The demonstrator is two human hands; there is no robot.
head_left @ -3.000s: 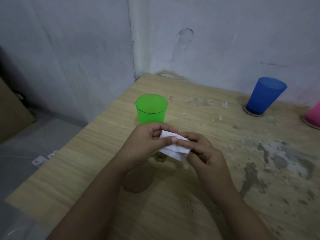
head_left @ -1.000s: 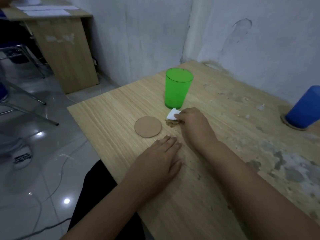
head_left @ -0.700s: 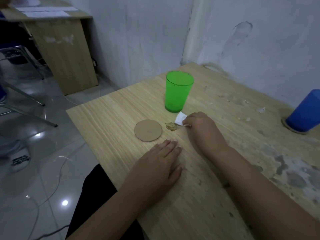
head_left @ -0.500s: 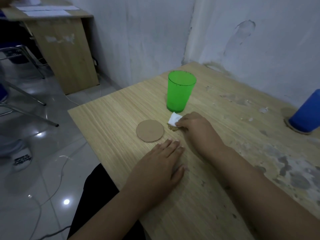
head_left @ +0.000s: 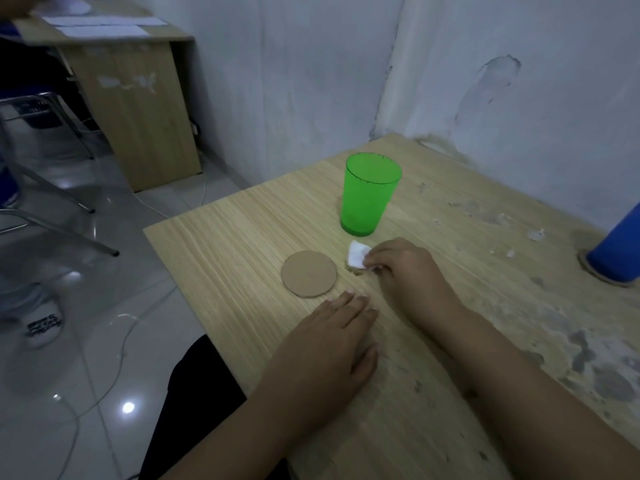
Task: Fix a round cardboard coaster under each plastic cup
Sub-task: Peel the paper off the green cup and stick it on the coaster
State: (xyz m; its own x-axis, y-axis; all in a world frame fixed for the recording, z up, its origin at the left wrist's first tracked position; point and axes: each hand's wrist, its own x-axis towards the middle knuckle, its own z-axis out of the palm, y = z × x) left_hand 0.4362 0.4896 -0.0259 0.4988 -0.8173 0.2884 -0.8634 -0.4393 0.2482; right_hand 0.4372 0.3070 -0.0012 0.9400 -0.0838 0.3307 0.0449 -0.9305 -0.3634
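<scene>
right hand (head_left: pixel 405 271): pinched white paper scrap (head_left: pixel 356 255) over brown blob | left hand (head_left: pixel 332 348): flat, fingers straight, on table (head_left: pixel 225 244) | cardboard coaster (head_left: pixel 308 274): bare, lay near upright green cup (head_left: pixel 369 194)

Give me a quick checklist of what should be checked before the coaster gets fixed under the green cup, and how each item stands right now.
1. Round cardboard coaster lying flat and free on the table: ok.
2. Green cup upright and within reach: ok.
3. Cup already on the coaster: not ok, they sit apart.
4. Right hand holds the white paper piece: ok.
5. Left hand free, resting flat on the table: ok.
6. Adhesive on the coaster: cannot tell.
</scene>
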